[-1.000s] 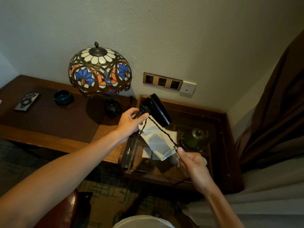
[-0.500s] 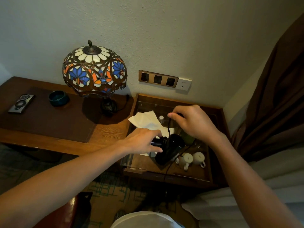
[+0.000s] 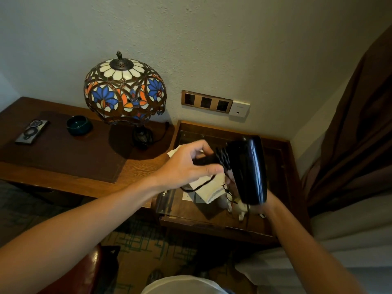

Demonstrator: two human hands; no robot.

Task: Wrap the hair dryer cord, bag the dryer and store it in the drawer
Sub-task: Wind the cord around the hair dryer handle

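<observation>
Both hands hold the black hair dryer [image 3: 248, 168] in the air above the glass-topped side counter [image 3: 277, 145]. Left hand [image 3: 186, 166] has its fingers [image 3: 212, 169] curled around the handle, where the cord [image 3: 222, 161] is wound in coils. Right hand [image 3: 266, 201] is mostly hidden behind the dryer's body; whether its fingers are clenched cannot be told. Below them lies a white bag [image 3: 209, 190], with a loose cord end draped over it.
</observation>
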